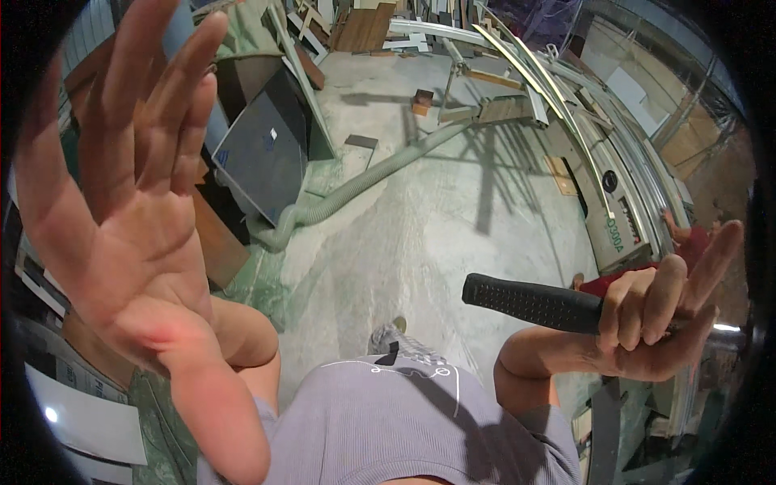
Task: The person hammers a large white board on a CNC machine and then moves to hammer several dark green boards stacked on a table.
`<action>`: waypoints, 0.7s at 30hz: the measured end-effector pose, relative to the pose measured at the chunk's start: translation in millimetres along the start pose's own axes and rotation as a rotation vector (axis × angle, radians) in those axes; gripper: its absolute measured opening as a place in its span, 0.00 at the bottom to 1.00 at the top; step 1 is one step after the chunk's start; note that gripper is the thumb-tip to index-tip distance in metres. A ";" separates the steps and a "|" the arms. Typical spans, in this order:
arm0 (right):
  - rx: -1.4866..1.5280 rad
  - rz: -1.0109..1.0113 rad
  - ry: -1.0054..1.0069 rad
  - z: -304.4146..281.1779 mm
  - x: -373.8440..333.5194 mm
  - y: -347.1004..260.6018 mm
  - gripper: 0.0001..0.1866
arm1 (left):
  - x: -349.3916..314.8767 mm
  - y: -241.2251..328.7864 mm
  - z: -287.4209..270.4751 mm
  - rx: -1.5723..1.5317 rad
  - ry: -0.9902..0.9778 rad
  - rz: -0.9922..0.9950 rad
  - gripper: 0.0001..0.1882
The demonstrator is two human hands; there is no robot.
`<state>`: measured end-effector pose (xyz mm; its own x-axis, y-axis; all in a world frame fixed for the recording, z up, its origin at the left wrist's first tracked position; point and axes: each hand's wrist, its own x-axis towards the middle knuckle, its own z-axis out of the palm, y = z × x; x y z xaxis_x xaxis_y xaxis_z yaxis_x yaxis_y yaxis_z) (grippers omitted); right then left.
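My left hand (137,234) is raised close to the camera on the left. Its palm faces me, its fingers stretch upward and nothing is in it. On the right, my right hand (655,315) has its lower fingers wrapped round a tool with a black textured handle (529,303). The butt of that handle points left, and its other end is hidden behind the fingers, so the kind of tool cannot be told. The index finger of this hand extends up and to the right.
A ribbed grey hose (380,171) crosses the concrete floor (372,267). Dark panels (263,145) lean at the left. A long machine with metal rails (618,222) runs along the right, with someone in red (691,241) partly visible. Boards (361,31) are stacked far back.
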<state>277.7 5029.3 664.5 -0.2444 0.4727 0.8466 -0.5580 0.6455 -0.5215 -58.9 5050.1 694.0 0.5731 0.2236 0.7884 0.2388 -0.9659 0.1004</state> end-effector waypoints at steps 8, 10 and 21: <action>0.054 -0.023 -0.032 -128.0 84.6 109.6 0.28 | 60.7 -149.1 39.6 0.138 -0.129 0.037 0.63; 0.009 0.004 -0.024 -163.1 96.3 121.6 0.28 | 72.8 -188.9 57.3 0.078 -0.096 0.012 0.63; -0.213 -0.044 0.006 -342.5 189.6 262.2 0.29 | 127.0 -440.5 164.3 -0.073 0.198 -0.148 0.64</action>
<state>356.6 5493.6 652.0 -0.2185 0.4446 0.8687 -0.3874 0.7775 -0.4954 37.5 5525.5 650.1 0.3693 0.3406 0.8647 0.2470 -0.9329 0.2620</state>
